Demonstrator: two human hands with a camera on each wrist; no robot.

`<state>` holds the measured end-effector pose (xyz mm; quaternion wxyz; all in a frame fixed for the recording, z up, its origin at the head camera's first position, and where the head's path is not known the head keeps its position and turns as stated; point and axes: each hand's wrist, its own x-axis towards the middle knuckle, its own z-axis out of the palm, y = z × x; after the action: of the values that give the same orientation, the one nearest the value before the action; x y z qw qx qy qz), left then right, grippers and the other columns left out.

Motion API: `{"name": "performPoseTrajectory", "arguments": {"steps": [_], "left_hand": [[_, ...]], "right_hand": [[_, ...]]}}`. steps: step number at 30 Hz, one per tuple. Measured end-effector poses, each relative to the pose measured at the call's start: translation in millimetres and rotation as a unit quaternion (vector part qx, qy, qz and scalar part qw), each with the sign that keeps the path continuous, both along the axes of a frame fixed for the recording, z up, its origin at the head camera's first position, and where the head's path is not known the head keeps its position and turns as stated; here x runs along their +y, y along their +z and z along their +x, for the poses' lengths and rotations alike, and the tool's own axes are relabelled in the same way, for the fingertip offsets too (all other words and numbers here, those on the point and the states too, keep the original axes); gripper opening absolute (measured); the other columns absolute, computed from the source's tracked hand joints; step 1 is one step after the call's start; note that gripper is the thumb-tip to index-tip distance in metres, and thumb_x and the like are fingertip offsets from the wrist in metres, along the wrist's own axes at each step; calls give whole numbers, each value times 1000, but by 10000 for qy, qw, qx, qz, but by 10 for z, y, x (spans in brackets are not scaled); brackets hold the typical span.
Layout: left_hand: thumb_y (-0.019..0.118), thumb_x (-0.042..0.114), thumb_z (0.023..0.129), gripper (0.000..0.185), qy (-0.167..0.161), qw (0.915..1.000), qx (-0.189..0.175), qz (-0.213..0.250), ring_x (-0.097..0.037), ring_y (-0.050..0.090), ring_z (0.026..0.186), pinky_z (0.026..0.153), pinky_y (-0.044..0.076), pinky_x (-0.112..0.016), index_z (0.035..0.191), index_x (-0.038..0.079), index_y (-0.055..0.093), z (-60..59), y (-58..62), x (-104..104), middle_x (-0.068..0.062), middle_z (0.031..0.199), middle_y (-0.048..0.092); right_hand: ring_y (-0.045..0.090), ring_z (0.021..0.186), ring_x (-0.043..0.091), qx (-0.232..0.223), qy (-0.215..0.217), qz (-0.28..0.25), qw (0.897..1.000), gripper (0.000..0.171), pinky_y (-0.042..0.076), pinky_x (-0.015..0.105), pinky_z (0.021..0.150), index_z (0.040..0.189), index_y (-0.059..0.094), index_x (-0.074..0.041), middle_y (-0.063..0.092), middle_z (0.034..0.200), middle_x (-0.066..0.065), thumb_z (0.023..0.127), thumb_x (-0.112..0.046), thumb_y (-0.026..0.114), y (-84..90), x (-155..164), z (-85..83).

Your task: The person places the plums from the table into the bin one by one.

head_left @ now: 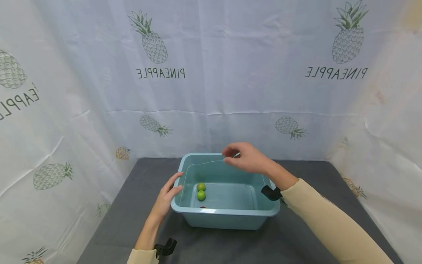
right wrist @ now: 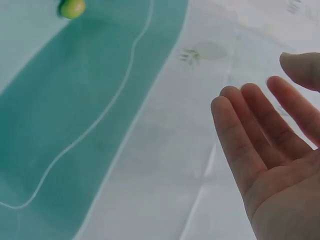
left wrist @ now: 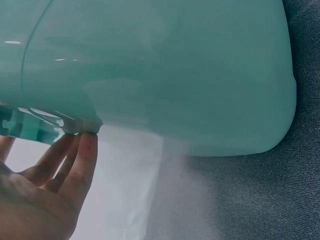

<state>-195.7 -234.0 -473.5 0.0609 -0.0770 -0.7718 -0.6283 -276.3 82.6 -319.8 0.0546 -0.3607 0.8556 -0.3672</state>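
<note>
A light blue-green plastic basin (head_left: pixel 227 219) stands on the dark grey tabletop. Inside it, toward the left, two small round green fruits (head_left: pixel 201 195) lie close together; a sliver of something reddish (head_left: pixel 203 207) shows just above the near rim, mostly hidden. My left hand (head_left: pixel 163 200) holds the basin's left rim, its fingertips on the lip in the left wrist view. Over the far wall hangs my right hand (head_left: pixel 245 157), its fingers loosely bent and thumb apart. Nothing is in that hand, as the right wrist view shows its bare palm (right wrist: pixel 285 200).
A pale curtain (head_left: pixel 230 88) printed with pineapples hangs behind the table and along both sides. Grey tabletop (head_left: pixel 128 205) surrounds the basin. A black strap mount (head_left: pixel 166 247) sits on the left wrist, another (head_left: pixel 271 193) on the right.
</note>
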Motion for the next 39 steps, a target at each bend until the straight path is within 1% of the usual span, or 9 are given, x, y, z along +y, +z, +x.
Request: {"name": "performPoseTrajectory", "arguments": {"steps": [4,7,10,16,23,26,31,34,39], "left_hand": [[51,21,106,48,13,10000,-13,4,-35,22,151,112,26,-61,153,15,45,-6,-2,-1,-15,165,27],[51,21,106,48,7,10000,-16,1,-35,22,152,112,26,-61,153,14,45,-8,4,0,-15,165,26],[51,21,106,48,-6,10000,-17,-8,-35,21,152,112,26,-62,153,15,45,-7,8,-3,-15,165,26],[51,21,106,47,13,10000,-11,-21,-36,20,152,113,24,-63,153,15,45,-10,5,-17,-15,165,25],[50,22,106,48,22,10000,-84,-38,-37,23,151,110,29,-62,153,15,44,-10,24,-14,-16,165,25],[50,22,106,48,12,10000,-98,-8,-37,23,151,111,29,-62,153,15,44,-12,15,-15,-15,165,25],[51,22,106,47,16,9999,-122,15,-35,23,151,111,28,-61,153,17,45,-10,-3,-15,-15,165,26],[51,22,106,47,12,9999,-118,27,-35,23,152,112,27,-61,153,17,45,-6,-13,-15,-14,165,27],[51,22,106,47,-5,10000,-56,13,-35,22,152,112,26,-62,152,16,46,-9,-12,-8,-14,165,27]], "right_hand": [[63,107,19,125,-78,-123,9998,24,52,39,92,121,69,-8,68,116,5,99,-18,67,49,95,64],[64,106,18,284,-152,-112,9994,22,53,38,91,119,70,-9,68,115,1,99,-18,68,54,179,107],[64,106,18,417,-223,-108,9988,22,53,39,92,119,70,-10,68,115,1,98,-18,69,38,283,152],[65,106,20,592,-499,-282,9966,22,53,44,93,119,70,-10,68,115,2,99,-17,68,-2,469,259],[67,103,21,851,-859,-388,9919,22,54,41,88,119,69,-9,69,114,3,98,-15,69,-40,641,387],[67,102,20,877,-952,-494,9904,21,55,38,87,118,70,-9,69,114,3,98,-14,69,-76,724,440],[67,100,14,860,-1165,-542,9880,20,54,30,87,117,70,-12,69,113,1,98,-17,70,-166,865,528],[68,99,14,916,-1288,-559,9858,20,54,30,87,117,71,-12,70,112,2,98,-18,70,-226,936,577],[69,99,16,924,-1665,-534,9802,20,55,32,86,116,71,-12,70,112,0,98,-19,70,-338,1054,635]]}}
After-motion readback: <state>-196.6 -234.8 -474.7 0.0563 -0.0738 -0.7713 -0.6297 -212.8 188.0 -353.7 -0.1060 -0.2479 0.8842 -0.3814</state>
